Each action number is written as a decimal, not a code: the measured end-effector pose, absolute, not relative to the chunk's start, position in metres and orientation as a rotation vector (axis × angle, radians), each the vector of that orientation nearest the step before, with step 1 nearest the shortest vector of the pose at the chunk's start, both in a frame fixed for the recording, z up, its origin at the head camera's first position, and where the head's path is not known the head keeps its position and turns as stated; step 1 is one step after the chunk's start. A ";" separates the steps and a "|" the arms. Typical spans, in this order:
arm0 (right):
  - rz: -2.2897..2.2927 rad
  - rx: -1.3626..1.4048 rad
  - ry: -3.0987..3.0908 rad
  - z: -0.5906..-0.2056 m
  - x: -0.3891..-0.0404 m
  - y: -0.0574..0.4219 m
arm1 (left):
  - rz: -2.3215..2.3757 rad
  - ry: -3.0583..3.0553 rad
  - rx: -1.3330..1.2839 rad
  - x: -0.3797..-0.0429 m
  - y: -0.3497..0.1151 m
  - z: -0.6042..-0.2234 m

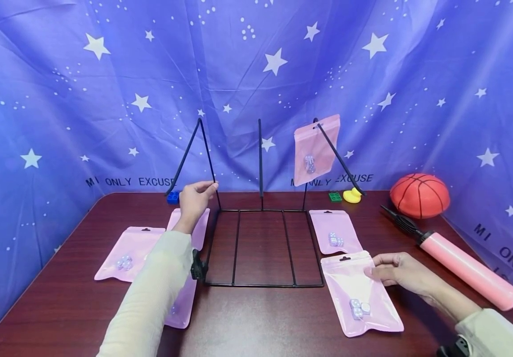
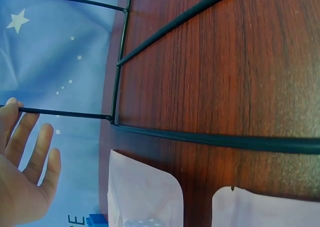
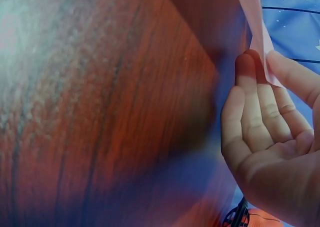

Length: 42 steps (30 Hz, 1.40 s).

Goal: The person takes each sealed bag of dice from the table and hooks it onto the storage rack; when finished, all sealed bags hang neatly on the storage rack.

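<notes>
A black wire rack (image 1: 262, 285) stands on the table with three prongs angled toward me. My left hand (image 1: 194, 202) pinches its left upright between thumb and forefinger; in the left wrist view the other fingers are spread loosely. With thumb and fingers my right hand (image 1: 405, 275) holds the right edge of a pink zip bag (image 1: 350, 277) containing pale purple dice (image 1: 357, 309). That bag edge (image 3: 256, 32) shows between thumb and fingertips in the right wrist view. Another pink bag (image 1: 305, 144) of dice hangs by its hole on the right prong.
One pink bag (image 1: 334, 223) lies right of the rack. Several more, including one bag (image 1: 118, 243), lie to the left, partly under my sleeve. Farther off are a blue brick (image 1: 173, 198), green brick (image 1: 335, 197), yellow duck (image 1: 352, 196), deflated basketball (image 1: 419, 195) and pink pump (image 1: 470, 270).
</notes>
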State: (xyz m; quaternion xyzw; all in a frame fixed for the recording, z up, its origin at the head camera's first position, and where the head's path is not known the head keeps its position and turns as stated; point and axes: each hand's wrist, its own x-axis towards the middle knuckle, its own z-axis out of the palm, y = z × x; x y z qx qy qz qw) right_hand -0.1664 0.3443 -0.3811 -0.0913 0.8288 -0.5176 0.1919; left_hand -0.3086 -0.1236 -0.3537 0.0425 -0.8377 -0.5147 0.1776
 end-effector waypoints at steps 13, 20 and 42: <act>-1.523 -0.441 2.408 -0.381 -0.161 0.348 | -1.459 -2.381 0.095 -0.310 -0.126 -0.354; -1.525 -0.650 2.474 -0.363 -0.151 0.346 | -1.440 -2.391 0.088 -0.309 -0.125 -0.353; -1.315 -0.843 2.943 -0.246 -0.124 0.318 | -1.456 -2.388 0.102 -0.310 -0.126 -0.355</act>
